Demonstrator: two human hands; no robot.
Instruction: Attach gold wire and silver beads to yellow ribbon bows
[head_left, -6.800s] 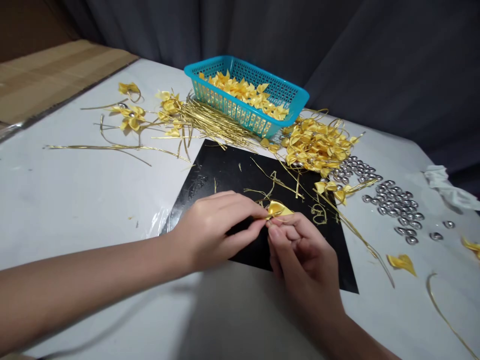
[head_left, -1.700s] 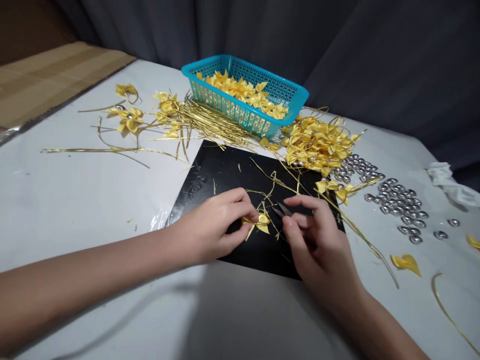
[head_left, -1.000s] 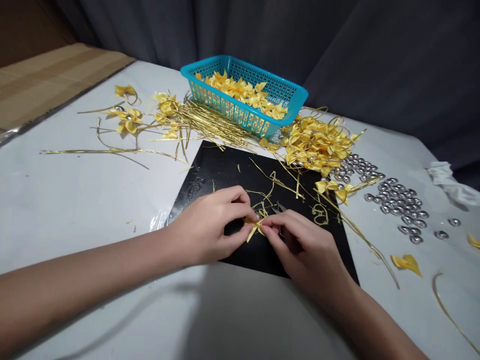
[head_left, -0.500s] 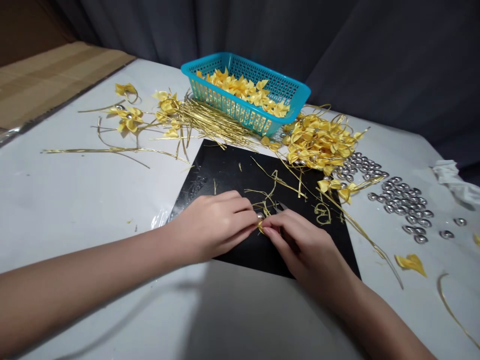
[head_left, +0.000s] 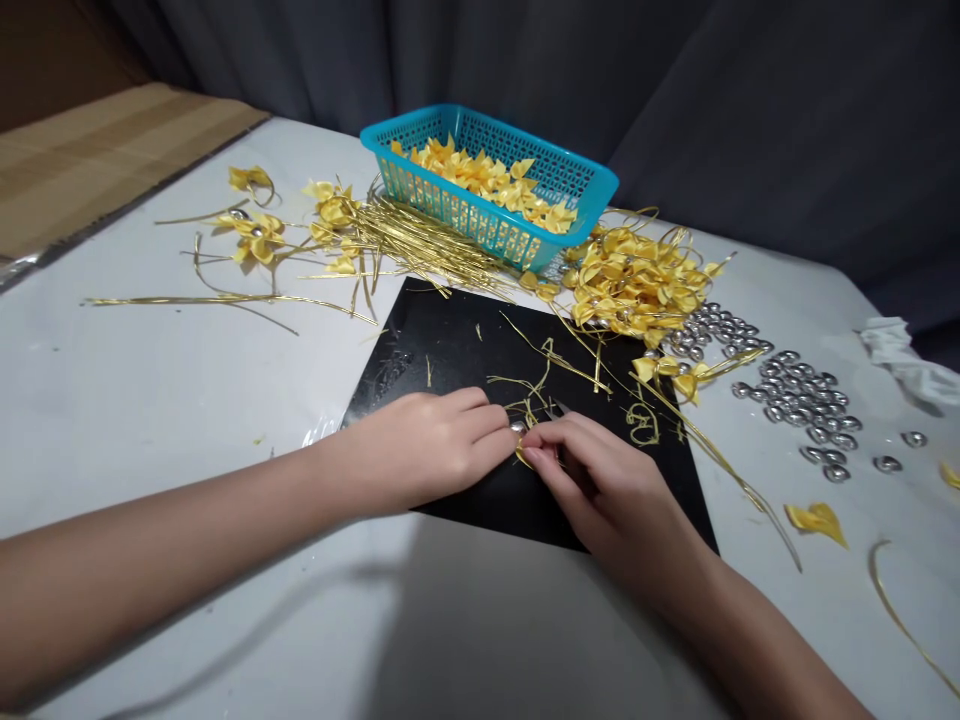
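Note:
My left hand [head_left: 442, 445] is closed, its fingertips pinching a small yellow ribbon flower [head_left: 520, 455] from the left. A silver bead [head_left: 517, 428] shows at the flower's top, between the fingertips. From the right, my right hand [head_left: 607, 475] pinches the same flower between thumb and index finger. Pointed metal tips [head_left: 556, 410] stick out just beyond the right index finger; whether that hand holds the tool or it lies beneath, I cannot tell. Both hands are over a black mat [head_left: 465, 350] strewn with gold cord scraps [head_left: 540, 385]. Most of the flower is hidden by fingers.
Behind the mat stands a blue basket [head_left: 487, 213] of yellow ribbon petals. Gold cords [head_left: 427, 240] lie before it, and a heap of yellow flowers [head_left: 637, 280] sits to its right. Silver beads [head_left: 802, 395] spread on the right; more flowers [head_left: 259, 235] lie at left.
My left fingers have shifted slightly on the flower, and more of the silver bead's side shows. The right hand keeps its pinch. The whole view has drifted a little.

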